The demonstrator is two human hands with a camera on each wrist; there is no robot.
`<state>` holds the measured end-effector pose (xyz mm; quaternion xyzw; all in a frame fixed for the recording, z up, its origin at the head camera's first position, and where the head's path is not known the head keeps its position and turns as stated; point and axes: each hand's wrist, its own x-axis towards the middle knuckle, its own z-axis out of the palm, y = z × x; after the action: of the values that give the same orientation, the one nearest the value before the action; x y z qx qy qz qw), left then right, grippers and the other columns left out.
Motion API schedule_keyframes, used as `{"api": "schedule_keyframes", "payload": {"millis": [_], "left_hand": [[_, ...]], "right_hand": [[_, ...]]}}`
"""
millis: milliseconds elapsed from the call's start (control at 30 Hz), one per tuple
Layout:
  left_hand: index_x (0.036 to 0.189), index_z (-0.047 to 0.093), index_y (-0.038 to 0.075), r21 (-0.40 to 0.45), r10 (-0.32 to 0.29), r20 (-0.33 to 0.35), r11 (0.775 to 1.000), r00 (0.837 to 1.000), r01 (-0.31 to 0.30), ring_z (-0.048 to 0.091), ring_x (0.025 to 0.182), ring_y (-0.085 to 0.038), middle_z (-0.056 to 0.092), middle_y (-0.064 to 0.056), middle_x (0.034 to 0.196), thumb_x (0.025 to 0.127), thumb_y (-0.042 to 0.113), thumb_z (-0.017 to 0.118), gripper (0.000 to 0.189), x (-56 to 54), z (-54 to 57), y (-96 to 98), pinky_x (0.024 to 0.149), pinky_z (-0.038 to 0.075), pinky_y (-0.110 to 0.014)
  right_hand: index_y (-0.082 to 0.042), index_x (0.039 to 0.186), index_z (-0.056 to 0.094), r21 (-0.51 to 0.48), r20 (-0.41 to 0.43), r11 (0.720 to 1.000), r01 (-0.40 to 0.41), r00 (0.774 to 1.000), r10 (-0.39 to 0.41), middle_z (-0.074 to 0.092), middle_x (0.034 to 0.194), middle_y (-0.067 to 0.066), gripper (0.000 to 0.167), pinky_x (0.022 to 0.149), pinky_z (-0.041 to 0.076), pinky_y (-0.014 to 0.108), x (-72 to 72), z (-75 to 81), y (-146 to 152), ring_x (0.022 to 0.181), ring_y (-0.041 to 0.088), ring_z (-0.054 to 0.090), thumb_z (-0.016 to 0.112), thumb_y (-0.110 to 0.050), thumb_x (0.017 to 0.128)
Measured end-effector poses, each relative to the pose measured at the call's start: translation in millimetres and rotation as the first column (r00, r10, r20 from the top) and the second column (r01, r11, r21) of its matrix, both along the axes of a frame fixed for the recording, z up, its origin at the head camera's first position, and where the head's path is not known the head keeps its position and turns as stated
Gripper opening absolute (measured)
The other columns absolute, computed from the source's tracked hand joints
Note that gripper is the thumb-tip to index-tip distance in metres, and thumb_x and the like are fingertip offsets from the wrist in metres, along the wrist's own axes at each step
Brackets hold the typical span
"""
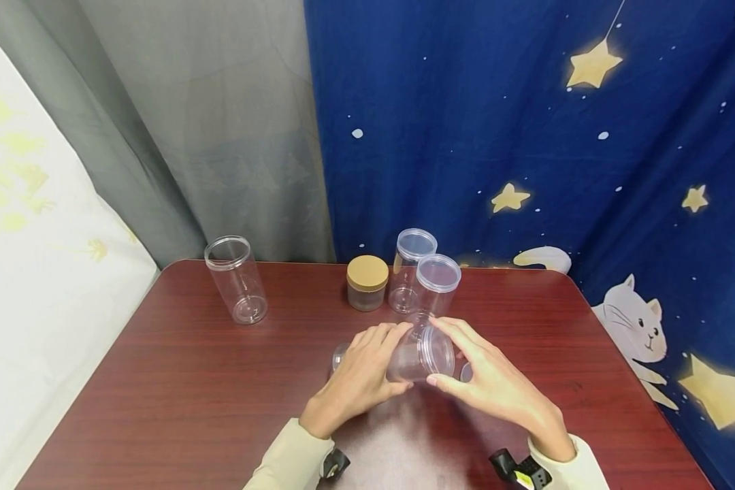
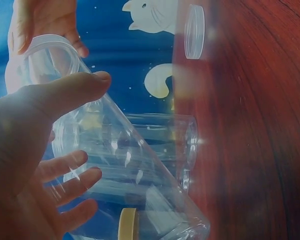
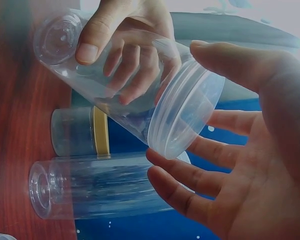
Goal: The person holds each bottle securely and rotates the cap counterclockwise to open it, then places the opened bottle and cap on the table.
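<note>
A tall clear plastic jar (image 1: 404,361) lies tilted between both hands, its base toward the left and its translucent lid (image 3: 185,110) toward the right. My left hand (image 1: 361,374) holds the jar's body, thumb on one side and fingers round the other. At the lidded end, my right hand (image 1: 496,381) grips the lid's rim between thumb and fingertips. The lid sits over the jar's mouth in the right wrist view. Just beyond the right hand, a loose clear lid (image 2: 195,31) rests on the table, mostly hidden by that hand in the head view.
Two tall clear jars with translucent lids, a rear one (image 1: 413,258) and a front one (image 1: 438,279), stand behind the hands. Beside them is a short jar with a gold lid (image 1: 367,272). A lidless tall jar (image 1: 233,279) stands at the back left of the red-brown table (image 1: 190,401).
</note>
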<state>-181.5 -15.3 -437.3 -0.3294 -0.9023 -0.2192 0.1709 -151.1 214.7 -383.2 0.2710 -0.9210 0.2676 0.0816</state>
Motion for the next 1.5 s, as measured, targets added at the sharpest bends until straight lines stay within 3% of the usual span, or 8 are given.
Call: {"api": "schedule_keyframes", "payload": {"millis": [300, 700, 933, 1100, 1367, 1500], "left_hand": [[0.144, 0.044, 0.015, 0.003, -0.005, 0.007, 1.000, 1.000, 0.004, 0.058, 0.112, -0.022, 0.059, -0.004, 0.125, 0.068, 0.040, 0.088, 0.091, 0.3, 0.5, -0.8, 0.098, 0.047, -0.040], [0.144, 0.043, 0.016, 0.002, 0.003, 0.032, 1.000, 0.999, -0.003, 0.058, 0.113, -0.021, 0.058, -0.003, 0.126, 0.069, 0.041, 0.087, 0.090, 0.0, 1.1, -2.2, 0.098, 0.046, -0.040], [0.144, 0.043, 0.016, 0.000, 0.008, 0.044, 1.000, 0.999, -0.008, 0.058, 0.113, -0.021, 0.059, -0.003, 0.126, 0.069, 0.041, 0.088, 0.091, 0.2, 2.3, -2.9, 0.099, 0.046, -0.041], [0.144, 0.043, 0.016, 0.002, 0.001, 0.044, 1.000, 0.999, -0.001, 0.057, 0.113, -0.021, 0.058, -0.003, 0.126, 0.070, 0.041, 0.087, 0.090, 0.4, 2.5, -2.9, 0.099, 0.046, -0.041], [0.143, 0.044, 0.016, -0.002, 0.009, 0.027, 1.000, 1.000, -0.009, 0.057, 0.112, -0.021, 0.058, -0.002, 0.125, 0.070, 0.041, 0.087, 0.089, 0.4, 2.8, -3.2, 0.098, 0.046, -0.041], [0.143, 0.044, 0.016, -0.010, 0.012, 0.021, 1.000, 1.000, -0.012, 0.057, 0.112, -0.021, 0.058, -0.002, 0.124, 0.069, 0.040, 0.087, 0.088, 1.0, 2.7, -3.3, 0.097, 0.046, -0.041]], "right_hand": [[-0.028, 0.152, 0.035, -0.014, 0.021, 1.000, -0.002, 1.000, 0.002, 0.047, 0.146, -0.005, 0.084, 0.094, 0.052, 0.042, 0.9, 1.4, 0.0, 0.122, 0.014, 0.055, 0.080, -0.039, 0.082], [-0.026, 0.152, 0.037, -0.018, 0.005, 0.999, -0.048, 0.999, 0.049, 0.044, 0.149, -0.004, 0.084, 0.102, 0.047, 0.045, 0.1, 2.2, -1.1, 0.130, 0.016, 0.050, 0.082, -0.032, 0.081], [-0.030, 0.153, 0.036, -0.023, -0.005, 0.999, -0.042, 0.999, 0.042, 0.038, 0.155, -0.002, 0.086, 0.101, 0.047, 0.049, -1.3, 2.5, -1.6, 0.135, 0.020, 0.047, 0.079, -0.045, 0.081], [-0.026, 0.149, 0.044, 0.002, -0.064, 0.999, 0.042, 0.997, -0.042, 0.046, 0.147, -0.003, 0.080, 0.092, 0.052, 0.048, -1.9, 3.1, -3.2, 0.121, 0.020, 0.058, 0.079, -0.048, 0.080], [-0.025, 0.145, 0.048, 0.086, -0.031, 0.988, 0.130, 0.991, -0.128, 0.058, 0.131, -0.003, 0.073, 0.083, 0.053, 0.045, -2.9, 3.0, -6.3, 0.104, 0.019, 0.065, 0.072, -0.054, 0.083], [-0.021, 0.143, 0.051, 0.084, -0.022, 0.987, 0.139, 0.990, -0.137, 0.063, 0.122, -0.002, 0.071, 0.077, 0.053, 0.037, -3.9, 3.4, -6.9, 0.089, 0.012, 0.064, 0.069, -0.056, 0.085]]}}
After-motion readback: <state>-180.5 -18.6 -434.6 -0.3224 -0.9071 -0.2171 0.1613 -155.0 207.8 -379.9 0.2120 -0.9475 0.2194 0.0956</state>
